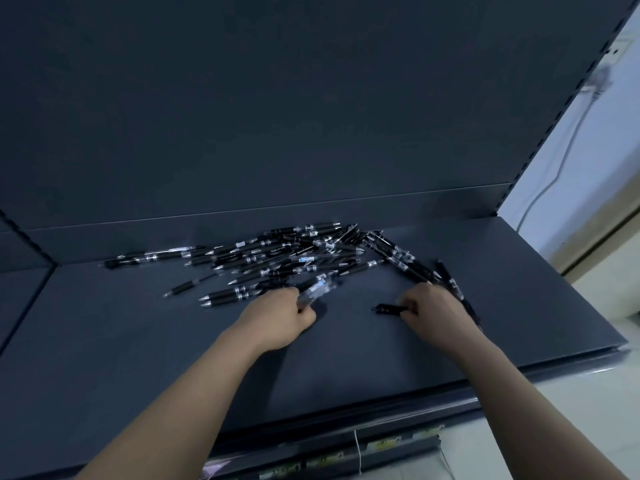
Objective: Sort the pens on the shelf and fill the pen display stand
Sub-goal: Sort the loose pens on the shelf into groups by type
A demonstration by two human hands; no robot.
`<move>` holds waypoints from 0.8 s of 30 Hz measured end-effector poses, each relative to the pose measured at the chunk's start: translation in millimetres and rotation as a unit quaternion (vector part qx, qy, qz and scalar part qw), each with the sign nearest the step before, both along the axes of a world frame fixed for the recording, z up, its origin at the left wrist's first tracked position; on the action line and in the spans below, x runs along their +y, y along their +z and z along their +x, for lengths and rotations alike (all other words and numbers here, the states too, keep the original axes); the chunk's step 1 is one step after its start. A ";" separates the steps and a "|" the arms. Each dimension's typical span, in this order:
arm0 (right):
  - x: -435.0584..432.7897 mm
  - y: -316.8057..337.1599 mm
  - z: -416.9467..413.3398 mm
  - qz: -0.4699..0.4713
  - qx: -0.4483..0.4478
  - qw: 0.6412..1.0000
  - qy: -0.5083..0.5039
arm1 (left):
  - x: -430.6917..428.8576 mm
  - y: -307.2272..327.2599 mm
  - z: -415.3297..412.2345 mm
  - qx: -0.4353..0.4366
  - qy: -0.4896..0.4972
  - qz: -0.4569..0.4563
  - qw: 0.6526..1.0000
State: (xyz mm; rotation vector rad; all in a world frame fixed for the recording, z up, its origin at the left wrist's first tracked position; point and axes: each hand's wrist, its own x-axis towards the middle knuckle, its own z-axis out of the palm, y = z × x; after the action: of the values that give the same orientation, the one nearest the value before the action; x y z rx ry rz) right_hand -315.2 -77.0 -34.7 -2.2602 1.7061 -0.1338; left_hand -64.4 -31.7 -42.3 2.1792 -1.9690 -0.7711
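The left hand (282,315) is gripping a clear-barrelled pen (313,289), the right hand (434,306) is pinching a slim black pen (386,309); beyond both hands, a heap of glossy black pens (291,252) is lying on the matte dark shelf (138,341).

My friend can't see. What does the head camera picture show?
A person's left hand grips a clear-barrelled pen and their right hand grips a black pen, at the front of a scattered pile of black click pens on a dark grey metal shelf. No display stand is in view.
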 end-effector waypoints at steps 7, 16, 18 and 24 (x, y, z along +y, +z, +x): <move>-13.3 -9.7 41.5 -0.023 -0.062 0.993 0.101 | -7.4 10.9 19.1 0.116 0.108 -0.069 0.985; -71.2 -5.2 98.3 -0.037 -0.038 0.989 0.134 | -21.9 7.3 50.8 0.020 0.196 -0.115 0.974; -75.2 -5.5 102.5 -0.029 0.004 0.989 0.143 | -22.3 1.0 60.1 0.047 0.204 -0.109 0.972; -68.3 2.3 98.9 0.025 -0.038 0.983 0.180 | -19.7 -0.2 73.3 0.040 0.225 -0.131 0.965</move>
State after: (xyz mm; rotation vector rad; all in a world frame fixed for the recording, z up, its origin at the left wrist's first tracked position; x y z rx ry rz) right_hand -216.3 -145.4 -32.4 -2.4463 1.2251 -0.0928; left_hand 8.9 -51.3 -42.5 2.2578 -1.3628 -0.4870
